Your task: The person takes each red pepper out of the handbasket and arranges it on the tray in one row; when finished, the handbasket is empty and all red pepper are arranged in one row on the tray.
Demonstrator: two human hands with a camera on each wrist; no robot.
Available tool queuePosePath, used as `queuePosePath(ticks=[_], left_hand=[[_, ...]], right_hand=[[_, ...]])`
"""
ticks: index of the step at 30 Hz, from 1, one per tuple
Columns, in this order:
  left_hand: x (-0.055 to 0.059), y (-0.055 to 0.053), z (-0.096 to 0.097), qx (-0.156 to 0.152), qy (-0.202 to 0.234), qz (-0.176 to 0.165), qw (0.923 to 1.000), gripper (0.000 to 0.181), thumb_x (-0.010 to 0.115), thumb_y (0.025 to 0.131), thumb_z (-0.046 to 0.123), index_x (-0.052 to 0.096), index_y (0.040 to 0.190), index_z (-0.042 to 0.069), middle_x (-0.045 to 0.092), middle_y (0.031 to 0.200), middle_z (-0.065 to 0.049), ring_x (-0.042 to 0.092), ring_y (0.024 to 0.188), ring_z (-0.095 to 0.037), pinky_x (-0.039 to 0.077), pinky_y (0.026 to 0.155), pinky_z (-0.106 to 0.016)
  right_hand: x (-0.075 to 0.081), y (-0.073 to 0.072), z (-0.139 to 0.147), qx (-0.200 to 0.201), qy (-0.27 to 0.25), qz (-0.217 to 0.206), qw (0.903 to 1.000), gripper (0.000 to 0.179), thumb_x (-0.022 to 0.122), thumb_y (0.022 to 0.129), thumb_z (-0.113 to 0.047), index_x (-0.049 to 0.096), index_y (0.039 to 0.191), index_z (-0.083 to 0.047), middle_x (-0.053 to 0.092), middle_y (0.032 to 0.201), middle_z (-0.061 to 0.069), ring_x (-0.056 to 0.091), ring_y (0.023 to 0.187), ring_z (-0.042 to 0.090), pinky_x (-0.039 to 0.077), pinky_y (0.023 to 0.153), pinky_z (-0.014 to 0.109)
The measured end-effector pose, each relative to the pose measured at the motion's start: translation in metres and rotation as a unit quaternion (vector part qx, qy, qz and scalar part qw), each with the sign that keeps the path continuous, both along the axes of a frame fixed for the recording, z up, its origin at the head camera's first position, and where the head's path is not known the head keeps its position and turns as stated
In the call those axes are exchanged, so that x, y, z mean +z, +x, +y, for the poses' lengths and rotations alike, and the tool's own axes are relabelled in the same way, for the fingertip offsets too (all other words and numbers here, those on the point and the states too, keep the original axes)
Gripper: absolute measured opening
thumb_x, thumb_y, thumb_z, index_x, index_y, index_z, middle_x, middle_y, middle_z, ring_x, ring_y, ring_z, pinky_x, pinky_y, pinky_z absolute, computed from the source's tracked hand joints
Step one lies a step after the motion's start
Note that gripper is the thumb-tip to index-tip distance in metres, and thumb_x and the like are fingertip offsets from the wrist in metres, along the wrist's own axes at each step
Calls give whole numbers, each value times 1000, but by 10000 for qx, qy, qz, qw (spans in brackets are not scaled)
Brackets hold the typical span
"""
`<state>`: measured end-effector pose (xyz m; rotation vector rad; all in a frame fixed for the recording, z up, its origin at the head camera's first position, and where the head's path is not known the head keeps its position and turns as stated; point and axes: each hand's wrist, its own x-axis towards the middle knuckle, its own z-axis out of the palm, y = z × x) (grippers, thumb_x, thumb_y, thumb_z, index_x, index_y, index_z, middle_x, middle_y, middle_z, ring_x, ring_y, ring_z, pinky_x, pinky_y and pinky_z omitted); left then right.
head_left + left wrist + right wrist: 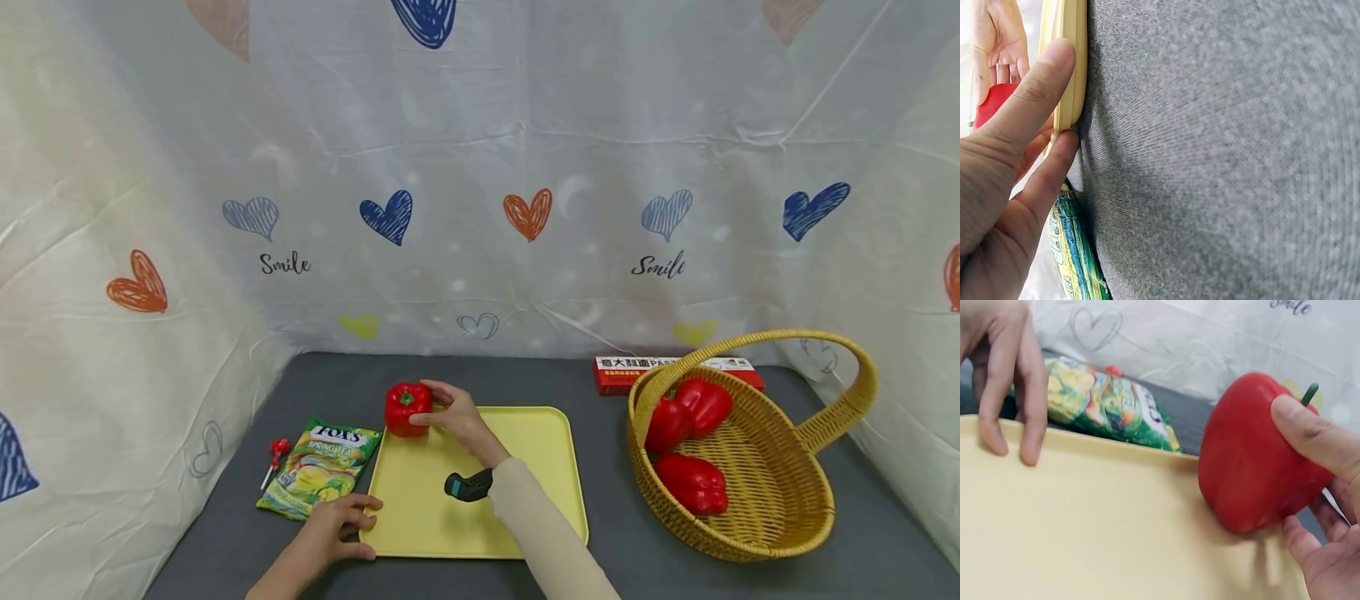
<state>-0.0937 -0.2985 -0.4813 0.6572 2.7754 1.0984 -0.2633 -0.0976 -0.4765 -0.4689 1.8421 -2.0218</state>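
Note:
A red bell pepper (405,408) with a green stem is held between the thumb and fingers of my right hand (459,418). It is over the back left corner of a yellow tray (427,517); in the right wrist view the pepper (1254,456) stands close over the tray's surface. My left hand (336,527) grips the tray's front left corner. Seen from the left wrist, the thumb (1038,81) lies along the tray's side (1072,69) and the fingers bend round its corner. The fingertips hook over the rim in the right wrist view.
Left of the tray lie a green candy bag (322,467) and a red lollipop (277,454). A wicker basket (813,508) with a tall handle stands at the right, holding several red bell peppers (693,483). Behind it is a red pasta box (618,381). A heart-printed curtain (465,275) closes the back.

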Motion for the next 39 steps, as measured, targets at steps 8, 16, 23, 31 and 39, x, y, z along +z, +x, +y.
queuePosePath(ticks=[8,16,23,31,39], left_hand=[[0,0,-2,73,-62,9,10000,31,84,68,25,74,87,2,65,106,-19,64,94,-20,55,68,-23],[2,1,-7,146,0,-257,9996,35,83,70,26,74,92,0,65,108,-19,65,95,-19,55,70,-23],[2,0,-7,96,62,-292,9995,34,83,71,26,74,92,1,65,108,-20,65,94,-19,55,69,-23],[-4,0,-5,17,215,-144,9997,31,84,69,19,73,90,-2,64,106,-22,65,93,-20,56,70,-25],[-6,-1,-3,-29,263,-183,9995,35,84,69,21,73,91,-3,64,107,-23,66,92,-18,56,70,-26]], right_hand=[[-2,-6,-2,230,53,278,9993,56,76,82,-4,56,134,-7,59,130,9,54,117,26,50,92,34],[3,-6,-2,430,43,441,9981,57,75,83,-2,54,135,-5,57,133,9,53,121,27,48,95,34],[-1,-8,-2,362,124,470,9982,55,75,83,-3,56,134,-8,57,132,9,53,120,26,49,93,34],[-3,-10,-3,428,185,612,9970,57,76,82,-2,55,135,-6,59,127,12,55,117,28,51,91,35],[-4,-10,1,485,160,535,9973,58,75,83,-3,54,137,-9,56,134,11,52,122,27,49,94,35]])
